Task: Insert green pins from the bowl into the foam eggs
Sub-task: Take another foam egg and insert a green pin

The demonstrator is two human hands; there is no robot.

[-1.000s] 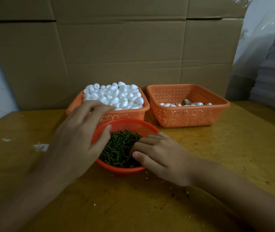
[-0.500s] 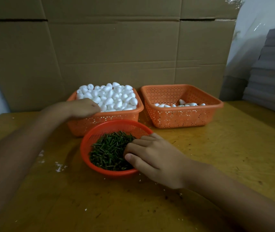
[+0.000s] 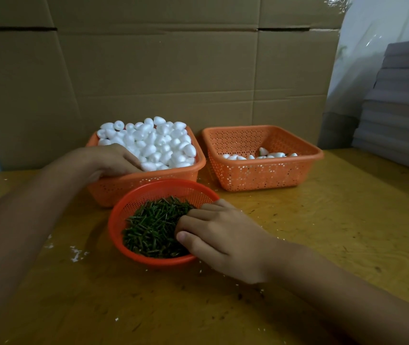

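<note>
Head: left hand (image 3: 113, 158) reached eggs (image 3: 163, 145)

The left hand (image 3: 113, 158) and right hand (image 3: 225, 240) are bare, forearms too.

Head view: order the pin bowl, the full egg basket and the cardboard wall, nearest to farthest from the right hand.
1. Pin bowl: the right hand reaches into it.
2. Full egg basket: just behind the bowl.
3. Cardboard wall: at the back.

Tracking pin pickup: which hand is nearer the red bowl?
Right. The right hand reaches into the red bowl, touching green pins; the left hand is beyond it, on the foam eggs.
</note>
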